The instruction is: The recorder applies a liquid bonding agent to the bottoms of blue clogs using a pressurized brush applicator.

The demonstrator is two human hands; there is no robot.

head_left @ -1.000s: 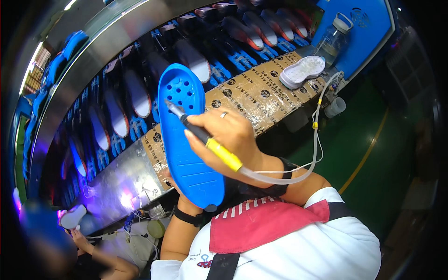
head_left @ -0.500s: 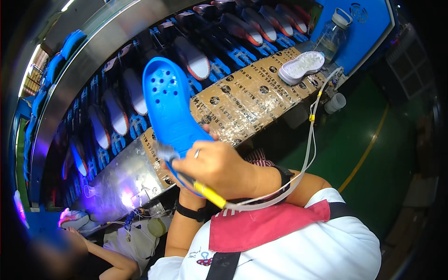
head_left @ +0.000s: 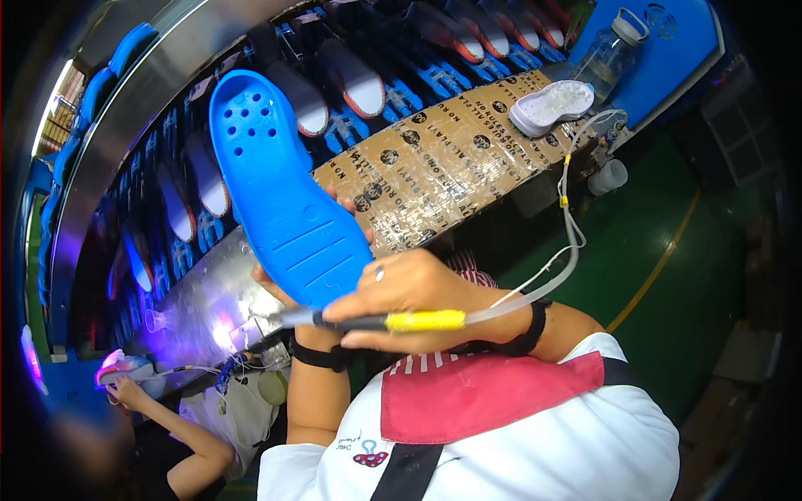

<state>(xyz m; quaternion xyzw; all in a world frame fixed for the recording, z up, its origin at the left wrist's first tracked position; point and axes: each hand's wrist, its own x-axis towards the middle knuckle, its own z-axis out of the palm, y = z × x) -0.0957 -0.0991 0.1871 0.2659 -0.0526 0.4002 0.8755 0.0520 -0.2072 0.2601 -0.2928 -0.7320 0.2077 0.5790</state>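
A blue shoe sole point(head_left: 288, 188), with several round holes at its far end and grooves across the near end, rests in my left hand point(head_left: 274, 288). That hand is mostly hidden beneath the sole, its fingers curled up around both edges. My right hand point(head_left: 418, 288) grips a brush point(head_left: 426, 321) with a yellow-wrapped handle. A pale tube point(head_left: 547, 280) runs from the handle's end. The brush's blurred bristles are beside the sole's near end; whether they touch it I cannot tell.
A bench topped with printed cardboard point(head_left: 451, 167) lies ahead. On it sit a white sole point(head_left: 551, 107) and a clear bottle point(head_left: 603, 58). Behind are dark shoe uppers point(head_left: 355, 79) on blue supports. At lower left, a co-worker's hand point(head_left: 127, 392) holds a pale shoe point(head_left: 125, 367).
The sole has shifted left and tilted, baring its near grooves. My right hand has moved slightly right, and the brush has swung nearly level, off the sole's inner face to its near end.
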